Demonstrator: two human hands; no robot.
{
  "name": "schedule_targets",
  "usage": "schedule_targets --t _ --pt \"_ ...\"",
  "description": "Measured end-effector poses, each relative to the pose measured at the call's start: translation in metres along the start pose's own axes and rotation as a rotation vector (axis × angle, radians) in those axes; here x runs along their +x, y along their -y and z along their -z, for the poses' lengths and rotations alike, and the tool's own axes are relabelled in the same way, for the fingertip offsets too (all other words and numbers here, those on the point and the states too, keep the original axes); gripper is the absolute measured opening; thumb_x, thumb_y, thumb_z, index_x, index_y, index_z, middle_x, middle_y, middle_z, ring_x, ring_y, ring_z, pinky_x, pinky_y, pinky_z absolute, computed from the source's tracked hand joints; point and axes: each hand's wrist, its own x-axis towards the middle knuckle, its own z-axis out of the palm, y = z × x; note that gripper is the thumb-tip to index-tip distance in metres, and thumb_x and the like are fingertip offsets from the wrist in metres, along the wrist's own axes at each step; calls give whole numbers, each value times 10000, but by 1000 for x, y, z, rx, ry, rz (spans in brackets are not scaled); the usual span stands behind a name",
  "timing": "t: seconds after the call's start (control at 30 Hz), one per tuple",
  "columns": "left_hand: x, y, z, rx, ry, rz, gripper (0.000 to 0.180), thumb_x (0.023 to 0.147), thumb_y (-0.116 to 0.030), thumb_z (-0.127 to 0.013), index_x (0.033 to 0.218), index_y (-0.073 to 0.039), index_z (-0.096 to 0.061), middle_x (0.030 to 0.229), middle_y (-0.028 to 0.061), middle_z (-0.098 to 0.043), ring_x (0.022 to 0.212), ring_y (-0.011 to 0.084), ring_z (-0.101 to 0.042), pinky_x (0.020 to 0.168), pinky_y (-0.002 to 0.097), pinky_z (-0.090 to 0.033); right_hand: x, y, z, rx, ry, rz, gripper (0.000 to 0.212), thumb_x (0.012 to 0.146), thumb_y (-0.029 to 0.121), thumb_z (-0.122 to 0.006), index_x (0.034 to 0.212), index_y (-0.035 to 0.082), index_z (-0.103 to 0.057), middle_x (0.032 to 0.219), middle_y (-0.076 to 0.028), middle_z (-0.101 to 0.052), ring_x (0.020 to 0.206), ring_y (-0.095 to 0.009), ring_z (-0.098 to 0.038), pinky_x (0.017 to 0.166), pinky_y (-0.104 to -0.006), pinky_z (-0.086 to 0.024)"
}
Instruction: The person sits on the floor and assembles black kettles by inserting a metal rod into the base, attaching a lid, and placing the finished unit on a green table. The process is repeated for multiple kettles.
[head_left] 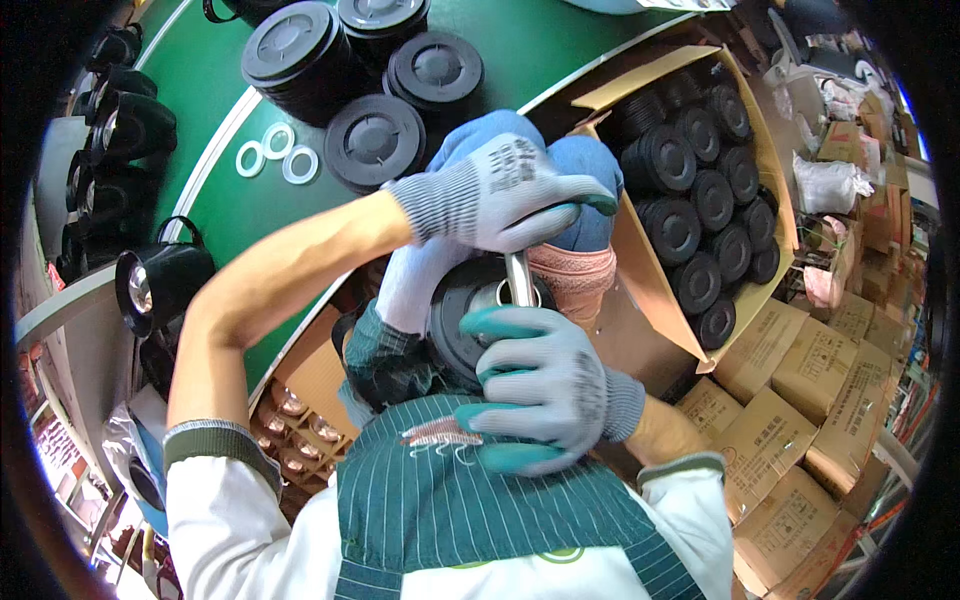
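Note:
A black round part [452, 325] with a metal ring in its middle lies close against my apron. A shiny metal rod [520, 278] stands tilted at that ring; its lower end is partly hidden by my fingers. My left hand [505, 195], in a grey glove with green fingertips, is closed around the rod's top. My right hand [545, 390], gloved the same way, has its fingers curled over the black round part's near right side, the uppermost finger beside the rod. What lies under its palm is hidden.
Black round lids [375, 142] stand in stacks on the green table [225, 190], with white rings [300, 165] beside them. An open carton [655, 270] of black lids is at right, near stacked cardboard boxes [765, 440]. Black pots [165, 285] line the left. A divided box [300, 375] holds shiny pieces.

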Motion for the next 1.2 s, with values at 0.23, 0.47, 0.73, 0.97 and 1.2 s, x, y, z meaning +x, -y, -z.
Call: schedule_targets --t 0.23,0.47,0.73,0.97,1.2 --pt "-160 -66 23 -322 -1050 899 410 1035 -292 -571 1382 -78 -604 971 46 -720 654 178 -633 612 290 -518 -60 15 -25 -225 -242 -753 1167 661 572 -918 1600 101 -410 1641 -288 -301 1502 -459 -353 1227 -558 -288" --pt "-281 -64 -20 712 -984 1306 492 1002 -424 -643 1314 -43 -643 1031 249 -737 884 427 -727 779 504 -546 -53 19 -25 -326 -329 -663 974 582 477 -980 1411 85 -650 1501 -305 -512 1377 -449 -529 1161 -510 -421" --pt "-246 -126 -8 900 -733 833 906 797 -362 -813 1523 25 -433 1531 324 -431 1395 497 -438 1152 582 -366 -13 24 16 229 -1041 -511 928 886 596 -774 1456 -83 -499 1447 -173 -582 1282 -264 -603 1101 -428 -501" --pt "-220 -142 7 117 -1264 552 1016 711 -408 -933 1492 -2 -427 1457 237 -518 1318 396 -549 1147 502 -413 94 -64 -42 1155 -948 -720 700 1094 553 -405 1628 107 -333 1609 -82 -455 1448 -286 -459 1214 -486 -359" --pt "-219 -80 227 1299 -1243 819 747 704 -362 -933 1321 -51 -649 1380 248 -584 1249 392 -606 1048 454 -500 136 -46 -21 1062 -273 -346 910 1016 579 -536 1608 -63 -284 1631 -187 -400 1467 -289 -453 1226 -459 -324"
